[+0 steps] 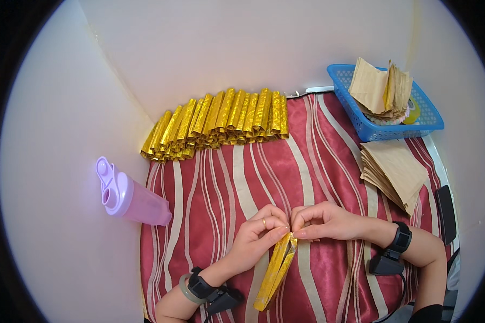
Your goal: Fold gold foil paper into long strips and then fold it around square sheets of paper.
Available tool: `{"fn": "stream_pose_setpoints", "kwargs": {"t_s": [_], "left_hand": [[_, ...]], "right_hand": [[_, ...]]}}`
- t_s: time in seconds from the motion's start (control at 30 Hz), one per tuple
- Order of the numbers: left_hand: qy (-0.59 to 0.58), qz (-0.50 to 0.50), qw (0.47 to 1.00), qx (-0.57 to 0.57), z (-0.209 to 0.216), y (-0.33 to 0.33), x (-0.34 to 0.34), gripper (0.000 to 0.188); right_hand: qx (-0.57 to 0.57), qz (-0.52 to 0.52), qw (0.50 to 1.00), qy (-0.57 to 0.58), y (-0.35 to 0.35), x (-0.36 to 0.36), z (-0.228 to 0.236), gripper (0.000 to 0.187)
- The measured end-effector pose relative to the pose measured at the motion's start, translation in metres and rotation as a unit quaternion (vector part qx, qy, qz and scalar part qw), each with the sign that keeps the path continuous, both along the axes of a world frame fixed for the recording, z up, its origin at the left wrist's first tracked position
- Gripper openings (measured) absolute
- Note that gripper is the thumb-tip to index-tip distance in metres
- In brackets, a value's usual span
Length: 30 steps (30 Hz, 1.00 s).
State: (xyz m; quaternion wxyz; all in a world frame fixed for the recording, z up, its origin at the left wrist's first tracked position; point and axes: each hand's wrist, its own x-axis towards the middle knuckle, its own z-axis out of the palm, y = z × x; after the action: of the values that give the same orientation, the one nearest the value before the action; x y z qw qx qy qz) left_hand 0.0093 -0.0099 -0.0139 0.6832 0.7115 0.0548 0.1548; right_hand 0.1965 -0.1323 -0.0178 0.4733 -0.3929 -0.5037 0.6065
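Between my two hands is a long folded strip of gold foil paper (pixel 272 277), slanting down toward me with a slit open along its length. My left hand (pixel 253 239) pinches the left side of its far end between thumb and fingers. My right hand (pixel 328 222) pinches the same end from the right, the fingertips of both hands almost touching. Farther off to the left, many similar folded gold tubes (pixel 221 116) lie piled side by side in layers. To the right of my right hand lies a fanned stack of brown paper sheets (pixel 397 169).
A blue plastic basket (pixel 361 129) at the far right holds brown papers (pixel 369 86) and a yellow-green roll. A purple bottle (pixel 145 204) lies at left. A black phone-like slab (pixel 446 214) rests by the right edge. A red striped cloth (pixel 199 237) covers the surface; pale walls enclose it.
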Motion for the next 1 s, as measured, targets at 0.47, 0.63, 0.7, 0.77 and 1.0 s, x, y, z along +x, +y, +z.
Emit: {"fn": "stream_pose_setpoints", "kwargs": {"t_s": [0.47, 0.63, 0.7, 0.77, 1.0], "left_hand": [[0.013, 0.002, 1.0, 0.015, 0.0006, 0.001, -0.0015, 0.014], [0.005, 0.001, 0.999, 0.051, -0.001, 0.0012, -0.0013, 0.012], [0.009, -0.002, 0.999, 0.047, 0.0, 0.0013, -0.0017, 0.012], [0.011, -0.006, 0.999, 0.042, 0.0, 0.0016, -0.0003, 0.012], [0.015, 0.001, 0.999, 0.032, 0.0026, 0.0013, -0.0022, 0.007]], "right_hand": [[0.007, -0.014, 1.0, -0.004, 0.0, -0.0025, -0.0024, 0.016], [-0.022, -0.013, 0.999, 0.02, -0.0006, -0.0019, -0.0013, 0.017], [-0.027, -0.021, 0.999, 0.025, -0.0009, -0.0025, -0.001, 0.017], [-0.035, -0.025, 0.999, 0.024, -0.0018, -0.002, -0.001, 0.018], [-0.066, -0.041, 0.997, 0.03, -0.0009, -0.0039, 0.003, 0.017]]}}
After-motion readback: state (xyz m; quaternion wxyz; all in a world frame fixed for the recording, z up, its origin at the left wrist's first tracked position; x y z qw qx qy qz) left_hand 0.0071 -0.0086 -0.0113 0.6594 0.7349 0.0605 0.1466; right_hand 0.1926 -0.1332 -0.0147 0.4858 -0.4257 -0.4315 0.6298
